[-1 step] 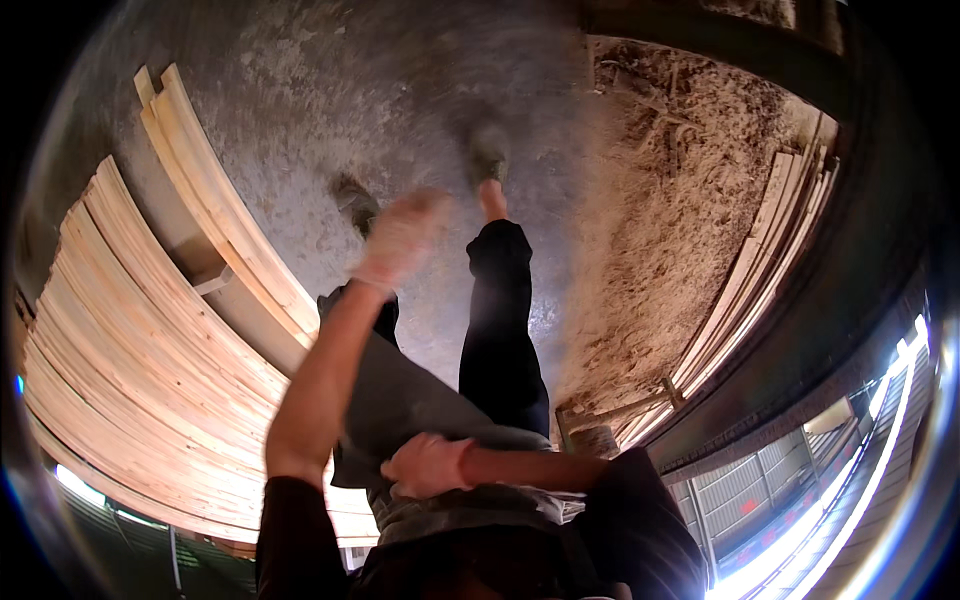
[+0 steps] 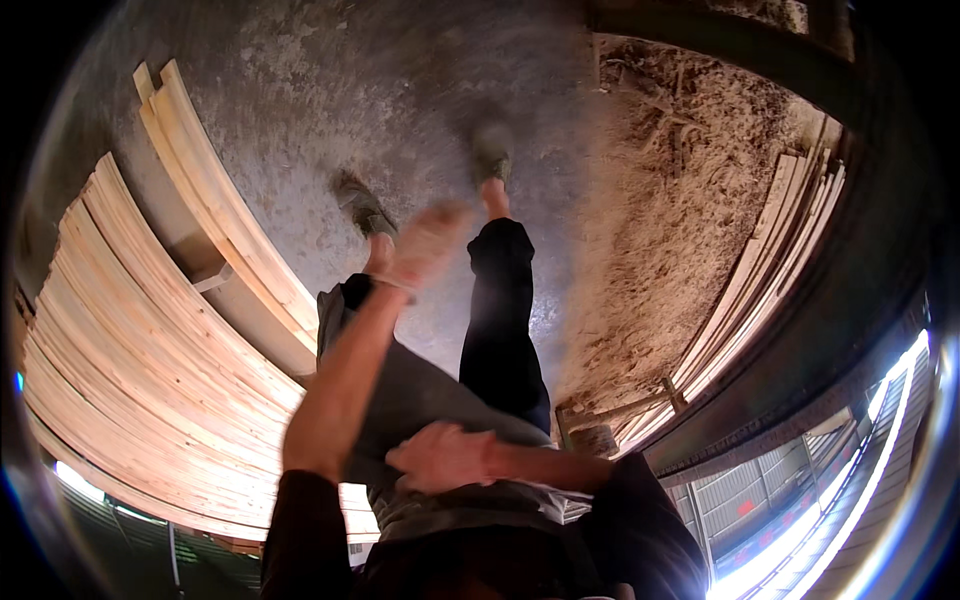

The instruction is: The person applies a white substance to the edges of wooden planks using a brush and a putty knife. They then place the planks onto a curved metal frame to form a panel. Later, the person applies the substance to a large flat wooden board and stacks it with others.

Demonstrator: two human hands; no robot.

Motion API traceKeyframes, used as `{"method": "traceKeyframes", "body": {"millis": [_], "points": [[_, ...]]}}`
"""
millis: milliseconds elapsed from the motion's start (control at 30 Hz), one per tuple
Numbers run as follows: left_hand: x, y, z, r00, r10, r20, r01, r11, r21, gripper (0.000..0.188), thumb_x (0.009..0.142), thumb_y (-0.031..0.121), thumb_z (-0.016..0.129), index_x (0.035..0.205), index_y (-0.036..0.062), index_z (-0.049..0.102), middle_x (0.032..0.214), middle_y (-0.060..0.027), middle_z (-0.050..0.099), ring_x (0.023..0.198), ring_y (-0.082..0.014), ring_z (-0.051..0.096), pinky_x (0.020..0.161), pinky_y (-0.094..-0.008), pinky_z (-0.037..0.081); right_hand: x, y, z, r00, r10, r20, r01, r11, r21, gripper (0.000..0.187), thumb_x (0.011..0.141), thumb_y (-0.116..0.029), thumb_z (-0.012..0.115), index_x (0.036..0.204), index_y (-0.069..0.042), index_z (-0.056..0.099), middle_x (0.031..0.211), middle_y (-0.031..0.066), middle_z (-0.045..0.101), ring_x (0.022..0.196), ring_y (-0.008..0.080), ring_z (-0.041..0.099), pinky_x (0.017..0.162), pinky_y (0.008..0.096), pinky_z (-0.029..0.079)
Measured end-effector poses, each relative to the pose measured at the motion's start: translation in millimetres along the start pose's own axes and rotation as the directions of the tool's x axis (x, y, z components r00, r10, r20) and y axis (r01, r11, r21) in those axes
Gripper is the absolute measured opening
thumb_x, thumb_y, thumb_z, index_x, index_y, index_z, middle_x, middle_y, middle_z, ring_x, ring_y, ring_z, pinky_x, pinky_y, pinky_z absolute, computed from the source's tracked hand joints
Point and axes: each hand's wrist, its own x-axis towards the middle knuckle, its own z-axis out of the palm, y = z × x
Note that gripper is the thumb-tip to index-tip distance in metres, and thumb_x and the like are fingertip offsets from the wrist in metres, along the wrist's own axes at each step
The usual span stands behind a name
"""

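Single head-worn fisheye view, looking steeply down the person's own body to the grey concrete floor point(image 2: 400, 80); stacked pale wooden planks point(image 2: 130, 370) curve along left; hands close, feet farther.

A stack of planks point(image 2: 150, 380) lies on the floor point(image 2: 400, 90) to the person's left; more planks point(image 2: 770, 290) lie to the right, beyond a spread of sawdust point(image 2: 660, 230).

grey shirt point(image 2: 420, 390) | hangs at waist | right hand point(image 2: 440, 458) pressed on it
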Motion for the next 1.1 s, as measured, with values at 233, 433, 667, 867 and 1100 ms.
{"method": "traceKeyframes", "body": {"millis": [233,433,667,867,1100], "points": [[23,-76,138,0.870,-0.475,-0.132,0.361,0.796,-0.486,0.050,0.100,0.037,0.052,0.136,0.0030,0.063,0.136,-0.0271,0.064,0.129,-0.0452,0.058,0.108,-0.0453,0.047,-94,269,-161,0.224,0.621,-0.751,0.040,0.764,0.644,0.036,0.097,-0.028,0.067,0.126,-0.006,0.069,0.122,0.0109,0.073,0.105,0.0237,0.070,0.086,0.0332,0.057],[77,-102,137,0.947,-0.310,0.079,0.293,0.742,-0.603,0.059,0.097,0.031,0.058,0.142,-0.0060,0.055,0.134,-0.0229,0.067,0.123,-0.0350,0.064,0.106,-0.0379,0.046,-20,465,-157,0.423,0.559,-0.713,0.264,0.677,0.687,0.045,0.095,-0.019,0.066,0.138,-0.004,0.065,0.135,0.0081,0.069,0.114,0.0205,0.067,0.098,0.0298,0.053],[92,-97,114,0.948,-0.163,0.274,0.309,0.686,-0.659,0.058,0.093,0.024,0.060,0.145,0.0003,0.057,0.115,-0.0219,0.073,0.107,-0.0340,0.070,0.097,-0.0382,0.052,-39,417,-152,0.489,0.538,-0.687,0.278,0.650,0.707,0.056,0.086,-0.016,0.075,0.138,0.001,0.062,0.124,0.0134,0.072,0.116,0.0207,0.067,0.100,0.0304,0.052],[82,-90,112,0.977,-0.129,0.169,0.156,0.974,-0.163,0.039,0.091,0.024,0.068,0.124,0.0034,0.071,0.112,-0.0191,0.075,0.105,-0.0338,0.073,0.092,-0.0439,0.056,-30,387,-154,0.331,0.614,-0.716,-0.200,0.787,0.583,0.041,0.089,-0.022,0.072,0.125,-0.004,0.066,0.115,0.0172,0.073,0.110,0.0333,0.070,0.097,0.0392,0.054],[8,-65,124,0.992,-0.124,0.030,0.125,0.992,-0.017,0.025,0.097,0.032,0.061,0.103,0.0104,0.072,0.105,-0.0188,0.074,0.103,-0.0445,0.070,0.090,-0.0511,0.055,-19,310,-93,-0.137,0.602,-0.787,-0.430,0.679,0.594,0.029,0.094,-0.023,0.070,0.115,-0.005,0.064,0.107,0.0160,0.074,0.102,0.0374,0.071,0.092,0.0454,0.054]]}}
